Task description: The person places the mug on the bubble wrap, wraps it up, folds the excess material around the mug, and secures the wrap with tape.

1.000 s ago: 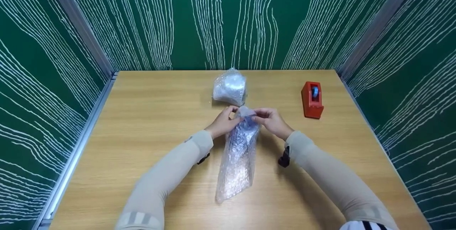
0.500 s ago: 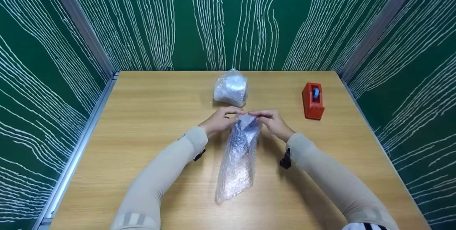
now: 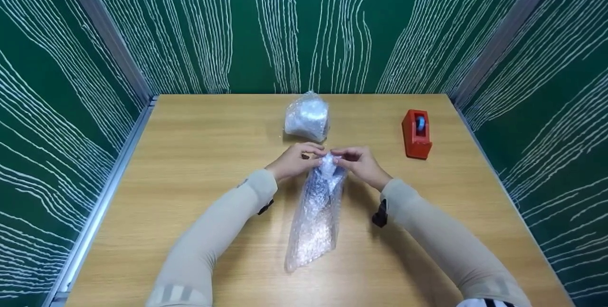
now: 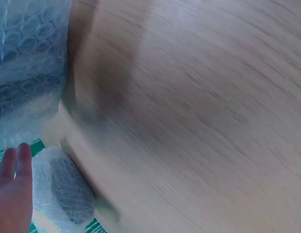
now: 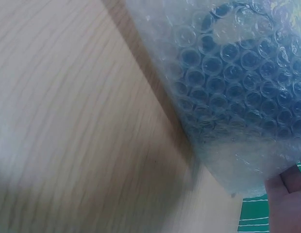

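Observation:
A long piece of bubble wrap (image 3: 313, 221) lies lengthwise on the table, with something bluish and dark showing through it in the right wrist view. At its far end, my left hand (image 3: 295, 160) pinches the left corner between thumb and fingers. My right hand (image 3: 363, 165) pinches the right corner of the same end, close to the left fingertips. Just beyond both hands stands a bubble-wrapped bundle (image 3: 308, 118), pale and rounded; what it contains cannot be made out. The left wrist view shows two left fingers (image 4: 22, 165) near the wrap's edge.
A red tape dispenser (image 3: 416, 138) with a blue roll stands at the right rear of the wooden table (image 3: 199, 131). Green walls (image 3: 332, 26) with white wavy lines enclose the back and sides. Grey metal edging (image 3: 102, 193) runs along the table's left side.
My left hand has shifted slightly left, and its grip has changed. The far end of the bubble wrap, flat and raised before, now looks more folded and gathered between my thumbs. The bundle and dispenser stay put.

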Demonstrator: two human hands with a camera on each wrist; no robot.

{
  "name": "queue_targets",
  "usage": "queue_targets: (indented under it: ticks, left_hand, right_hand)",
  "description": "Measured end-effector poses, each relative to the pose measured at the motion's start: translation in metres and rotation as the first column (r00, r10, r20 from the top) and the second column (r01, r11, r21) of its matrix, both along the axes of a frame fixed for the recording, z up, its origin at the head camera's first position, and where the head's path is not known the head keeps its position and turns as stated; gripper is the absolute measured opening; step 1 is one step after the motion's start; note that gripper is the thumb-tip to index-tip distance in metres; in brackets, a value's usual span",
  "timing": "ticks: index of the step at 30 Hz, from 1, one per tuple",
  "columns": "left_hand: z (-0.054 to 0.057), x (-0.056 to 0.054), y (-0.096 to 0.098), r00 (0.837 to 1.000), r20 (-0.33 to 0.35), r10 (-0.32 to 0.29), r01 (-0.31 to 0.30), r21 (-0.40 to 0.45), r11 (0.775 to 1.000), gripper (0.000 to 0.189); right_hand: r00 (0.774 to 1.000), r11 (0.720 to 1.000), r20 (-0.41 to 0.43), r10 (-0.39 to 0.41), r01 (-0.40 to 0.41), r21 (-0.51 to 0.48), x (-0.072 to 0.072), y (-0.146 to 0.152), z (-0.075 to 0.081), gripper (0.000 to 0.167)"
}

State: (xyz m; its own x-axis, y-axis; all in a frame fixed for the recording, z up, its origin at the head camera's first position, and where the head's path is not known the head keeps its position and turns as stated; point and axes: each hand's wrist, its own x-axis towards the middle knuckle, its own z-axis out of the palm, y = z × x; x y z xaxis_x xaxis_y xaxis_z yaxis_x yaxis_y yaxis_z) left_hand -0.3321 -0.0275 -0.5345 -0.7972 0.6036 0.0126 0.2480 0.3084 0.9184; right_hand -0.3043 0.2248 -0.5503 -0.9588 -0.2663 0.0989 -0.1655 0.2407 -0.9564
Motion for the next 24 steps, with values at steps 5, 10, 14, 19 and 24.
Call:
queue_targets:
  ticks: [5,10,14,19,24]
  left_hand:
    - [0.001,0.004,0.0,0.999,-0.009,-0.037,0.036,-0.038,0.999,0.039]
    - [0.007,0.004,-0.008,0.99,-0.03,-0.14,0.134,-0.135,0.982,0.061]
    - [0.01,0.003,-0.015,0.976,-0.016,-0.217,0.209,-0.211,0.955,0.085]
    - [0.01,0.005,-0.017,0.972,-0.001,-0.235,0.228,-0.238,0.944,0.097]
    - [0.004,0.006,-0.011,0.981,-0.043,-0.188,0.173,-0.229,0.958,0.092]
  right_hand:
    - [1.0,1.0,-0.001,-0.017,0.016,-0.008,-0.001,0.001,-0.007,0.031]
    - [0.999,0.999,-0.013,-0.04,0.04,-0.007,-0.001,0.002,-0.012,0.032]
    - [0.999,0.998,-0.009,-0.053,0.053,0.02,-0.002,0.002,-0.012,0.034]
    - [0.998,0.998,-0.019,-0.064,0.065,0.028,-0.003,0.002,-0.015,0.034]
    - [0.997,0.997,-0.021,-0.077,0.078,0.011,-0.005,0.001,-0.016,0.033]
